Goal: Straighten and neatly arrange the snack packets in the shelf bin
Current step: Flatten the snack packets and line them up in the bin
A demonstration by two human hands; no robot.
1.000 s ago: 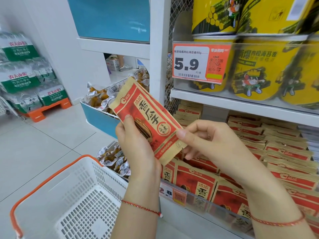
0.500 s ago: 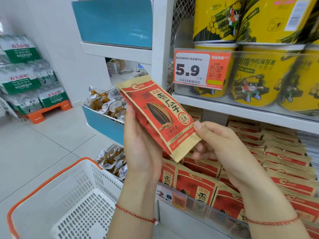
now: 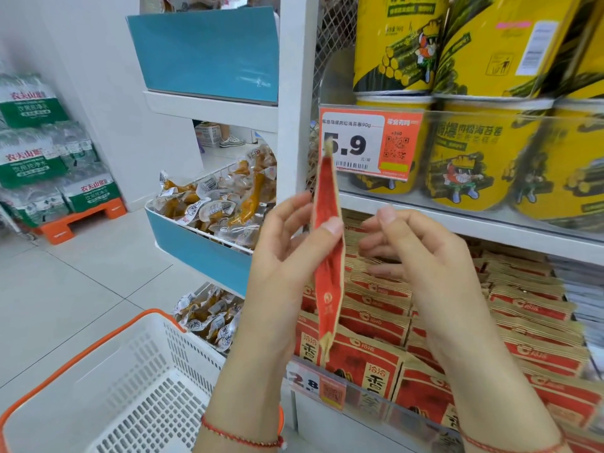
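Price tag (image 3: 369,143) reads "5.9", "90g"; lower tag (image 3: 307,382) "2.8"; packets (image 3: 366,364) "洽洽"; water packs (image 3: 29,103) "农夫山泉".

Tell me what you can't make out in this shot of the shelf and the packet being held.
- Held packet, head view: turned edge-on, so its printed face is unreadable.
- Left hand: the thumb presses the packet; how the fingers behind it lie is unclear.
- Right hand: contact with the packet can't be told.
- Lower price tag: partly hidden by the forearm and blurred.
- Shelf bin packets: cut off by the right edge.
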